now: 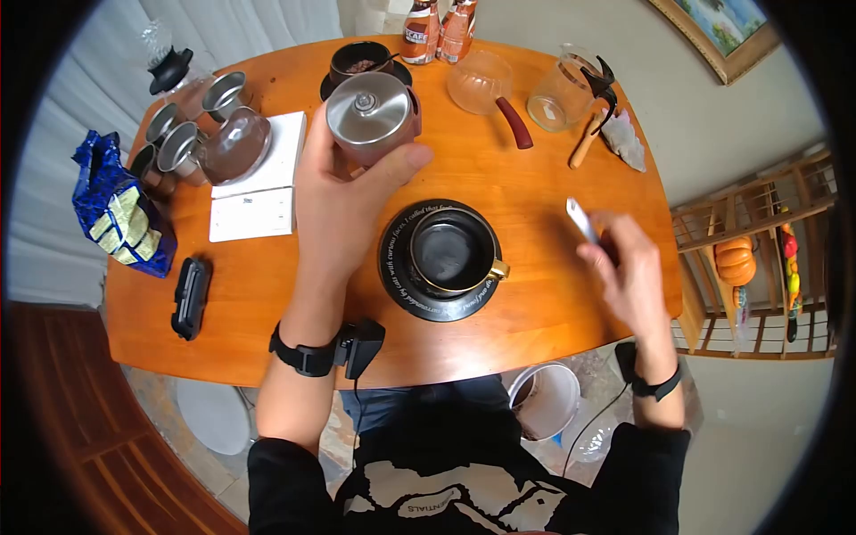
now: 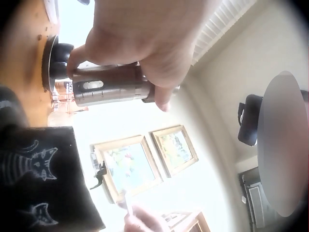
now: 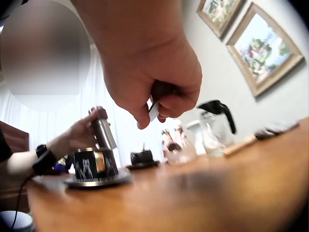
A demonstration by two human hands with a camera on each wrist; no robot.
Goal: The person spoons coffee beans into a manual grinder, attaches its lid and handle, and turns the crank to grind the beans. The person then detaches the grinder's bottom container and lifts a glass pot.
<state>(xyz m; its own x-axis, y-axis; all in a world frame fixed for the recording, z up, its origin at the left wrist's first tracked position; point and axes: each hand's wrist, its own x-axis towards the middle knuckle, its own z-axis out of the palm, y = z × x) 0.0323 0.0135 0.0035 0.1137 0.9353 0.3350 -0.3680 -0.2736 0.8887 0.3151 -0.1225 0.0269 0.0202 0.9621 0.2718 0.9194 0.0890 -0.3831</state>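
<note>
My left hand [image 1: 339,205] grips a manual coffee grinder [image 1: 367,111], fingers and thumb wrapped round its side. Its round steel top with a small central knob shows in the head view; the left wrist view shows the cylindrical body [image 2: 113,89] with a small window and scale marks. To the right, above the table, my right hand [image 1: 631,267] pinches a slim flat silver piece [image 1: 581,219], one end hidden in the fingers. Between the hands, a black cup [image 1: 450,250] with a gold handle and cat drawings stands on a black lettered saucer [image 1: 399,290].
Behind the grinder stands a dark bowl [image 1: 357,55] with a spoon. A white scale [image 1: 252,214], glass server [image 1: 236,147], metal cups [image 1: 226,94] and blue bag [image 1: 125,209] stand left. A red-handled glass pot [image 1: 481,82], glass jug [image 1: 557,94] and wooden-handled brush [image 1: 584,147] are back right.
</note>
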